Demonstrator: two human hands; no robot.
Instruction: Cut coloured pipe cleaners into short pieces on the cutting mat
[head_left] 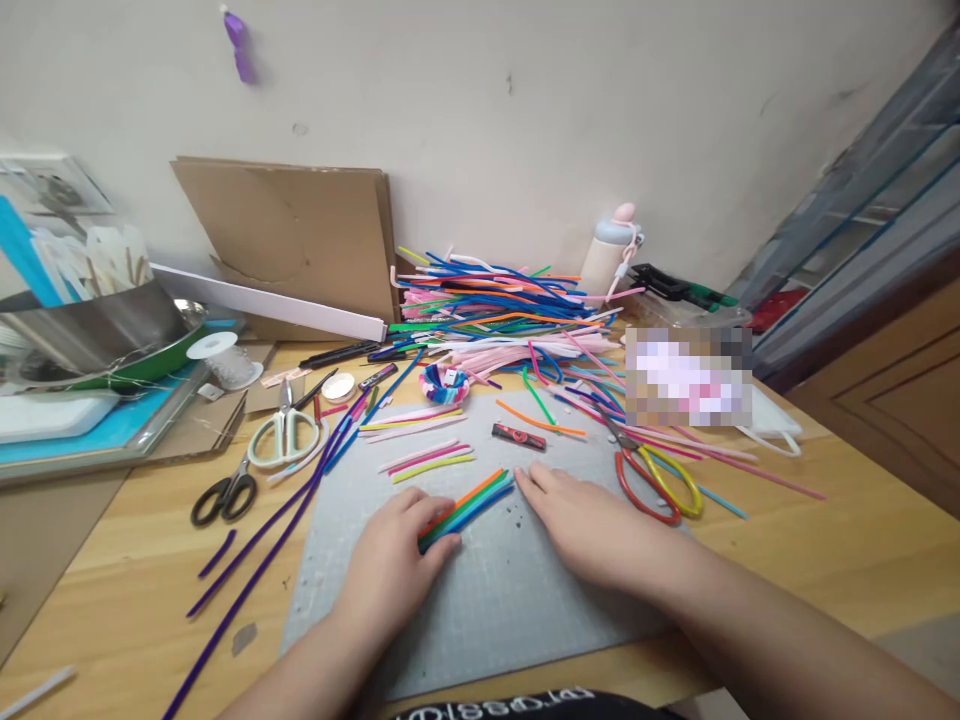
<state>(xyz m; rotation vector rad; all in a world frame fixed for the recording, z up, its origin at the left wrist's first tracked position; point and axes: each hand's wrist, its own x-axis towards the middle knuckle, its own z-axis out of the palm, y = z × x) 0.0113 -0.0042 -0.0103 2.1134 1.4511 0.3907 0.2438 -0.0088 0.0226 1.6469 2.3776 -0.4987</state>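
Note:
My left hand (pixel 401 555) is closed round the left end of a small bundle of cut pipe cleaners (pixel 480 505), in orange, green, light blue and blue. The bundle lies slantwise just over the grey cutting mat (pixel 450 650). My right hand (pixel 574 520) rests on the mat with fingers stretched out, its fingertips beside the bundle's right end; whether they touch it is hard to tell. Behind the bundle lie short pink and yellow pipe cleaner pieces (pixel 427 460) and a small dark printed tube (pixel 519 436).
A heap of long pipe cleaners (pixel 502 310) fills the back. Scissors with red and yellow handles (pixel 652 480) lie right; white-handled (pixel 283 435) and black-handled scissors (pixel 225 495) lie left. A striped woven ring (pixel 444 384), wire spool (pixel 223 358) and bottle (pixel 607 255) stand farther back.

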